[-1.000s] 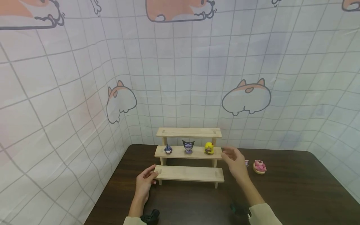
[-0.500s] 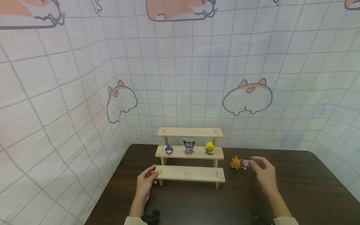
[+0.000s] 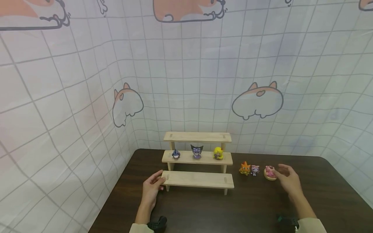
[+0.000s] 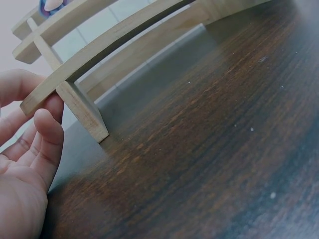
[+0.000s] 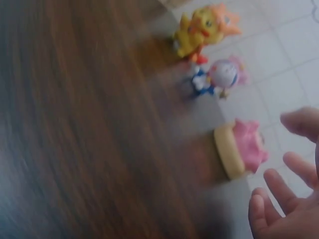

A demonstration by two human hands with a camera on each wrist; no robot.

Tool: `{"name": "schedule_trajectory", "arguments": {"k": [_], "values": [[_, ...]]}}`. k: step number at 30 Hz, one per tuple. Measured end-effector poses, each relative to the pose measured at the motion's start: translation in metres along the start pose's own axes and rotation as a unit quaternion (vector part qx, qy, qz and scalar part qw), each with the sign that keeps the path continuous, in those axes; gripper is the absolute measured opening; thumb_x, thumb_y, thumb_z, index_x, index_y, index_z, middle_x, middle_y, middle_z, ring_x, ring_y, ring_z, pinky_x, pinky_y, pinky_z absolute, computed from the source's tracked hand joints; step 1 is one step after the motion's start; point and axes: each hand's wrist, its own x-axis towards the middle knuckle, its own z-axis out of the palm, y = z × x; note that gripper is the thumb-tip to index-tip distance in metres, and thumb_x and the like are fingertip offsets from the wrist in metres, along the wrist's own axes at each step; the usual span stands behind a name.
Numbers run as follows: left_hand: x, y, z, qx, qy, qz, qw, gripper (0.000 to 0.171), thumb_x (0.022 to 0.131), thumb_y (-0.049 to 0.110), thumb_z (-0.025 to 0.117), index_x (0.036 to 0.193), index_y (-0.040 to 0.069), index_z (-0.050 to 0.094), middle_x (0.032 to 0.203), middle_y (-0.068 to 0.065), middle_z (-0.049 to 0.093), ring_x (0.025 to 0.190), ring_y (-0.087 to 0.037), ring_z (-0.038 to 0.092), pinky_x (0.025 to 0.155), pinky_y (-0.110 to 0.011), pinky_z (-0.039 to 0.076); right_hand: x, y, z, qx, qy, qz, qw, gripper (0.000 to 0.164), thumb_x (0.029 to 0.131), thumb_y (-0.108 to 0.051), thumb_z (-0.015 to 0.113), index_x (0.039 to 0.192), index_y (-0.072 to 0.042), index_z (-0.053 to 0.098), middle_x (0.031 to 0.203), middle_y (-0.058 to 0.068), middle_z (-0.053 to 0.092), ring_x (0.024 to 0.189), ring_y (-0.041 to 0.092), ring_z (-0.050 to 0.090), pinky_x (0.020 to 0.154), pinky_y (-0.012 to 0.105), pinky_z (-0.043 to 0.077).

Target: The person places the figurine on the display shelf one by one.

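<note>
My left hand (image 3: 151, 189) grips the left end of the lowest board of a wooden three-step display stand (image 3: 198, 179). In the left wrist view, the fingers (image 4: 37, 134) lie around the board's end beside the leg. My right hand (image 3: 289, 181), fingers spread and holding nothing, is right beside a pink figurine on a round tan base (image 3: 270, 173) on the table. To that figurine's left stand a small purple-and-white figurine (image 3: 254, 170) and an orange-and-yellow one (image 3: 244, 168). The right wrist view shows the pink figurine (image 5: 246, 147) just off the fingertips, somewhat blurred.
On the middle step stand a dark blue figurine (image 3: 175, 154), a black-eared purple one (image 3: 197, 152) and a yellow-haired one (image 3: 218, 153). The dark wood table (image 3: 198, 213) is backed by a grid-patterned curtain (image 3: 189, 97) with dog drawings.
My right hand has moved right, from beside the middle step past the orange and purple figurines to the pink one, uncovering them. The left hand stays at the lowest board.
</note>
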Motion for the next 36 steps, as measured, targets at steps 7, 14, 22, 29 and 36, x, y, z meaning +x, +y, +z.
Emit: {"name": "schedule_trajectory", "arguments": {"k": [7, 14, 22, 29, 36], "values": [[-0.002, 0.001, 0.001, -0.008, 0.001, 0.006, 0.9999, 0.043, 0.092, 0.006, 0.073, 0.134, -0.003, 0.064, 0.1, -0.006, 0.072, 0.073, -0.011, 0.062, 0.059, -0.023, 0.052, 0.01, 0.009, -0.006, -0.04, -0.088, -0.024, 0.995, 0.078, 0.103, -0.036, 0.059, 0.157, 0.007, 0.022, 0.153, 0.039, 0.032, 0.136, 0.055, 0.039, 0.109, 0.063, 0.039], [-0.002, 0.002, 0.001, -0.002, 0.001, 0.003, 1.0, 0.043, 0.093, 0.006, 0.073, 0.134, -0.002, 0.064, 0.104, -0.009, 0.072, 0.073, -0.01, 0.062, 0.06, -0.022, 0.052, 0.017, 0.013, -0.008, -0.074, -0.115, -0.053, 0.989, 0.079, 0.102, -0.036, 0.062, 0.155, 0.009, 0.024, 0.151, 0.041, 0.035, 0.135, 0.055, 0.04, 0.107, 0.062, 0.043], [-0.002, 0.002, 0.001, -0.004, 0.0, 0.003, 1.0, 0.042, 0.093, 0.005, 0.072, 0.134, -0.002, 0.064, 0.106, -0.011, 0.072, 0.073, -0.011, 0.062, 0.06, -0.022, 0.052, 0.025, 0.015, -0.007, -0.094, -0.117, -0.06, 0.987, 0.077, 0.101, -0.034, 0.064, 0.154, 0.009, 0.028, 0.147, 0.04, 0.042, 0.131, 0.052, 0.046, 0.099, 0.052, 0.048], [-0.001, 0.001, 0.0, 0.0, 0.0, -0.002, 1.0, 0.043, 0.093, 0.005, 0.072, 0.135, -0.001, 0.064, 0.105, -0.008, 0.073, 0.074, -0.01, 0.062, 0.06, -0.022, 0.052, 0.027, 0.017, -0.008, -0.1, -0.132, -0.072, 0.984, 0.073, 0.101, -0.034, 0.064, 0.152, 0.008, 0.034, 0.145, 0.039, 0.044, 0.127, 0.051, 0.049, 0.096, 0.05, 0.05], [-0.001, 0.0, 0.001, -0.006, 0.0, 0.007, 1.0, 0.042, 0.093, 0.005, 0.072, 0.134, -0.002, 0.064, 0.105, -0.012, 0.072, 0.073, -0.01, 0.062, 0.06, -0.022, 0.052, 0.027, 0.019, -0.008, -0.102, -0.139, -0.065, 0.983, 0.073, 0.102, -0.038, 0.061, 0.153, 0.007, 0.033, 0.15, 0.04, 0.038, 0.131, 0.054, 0.045, 0.104, 0.065, 0.044]]}}
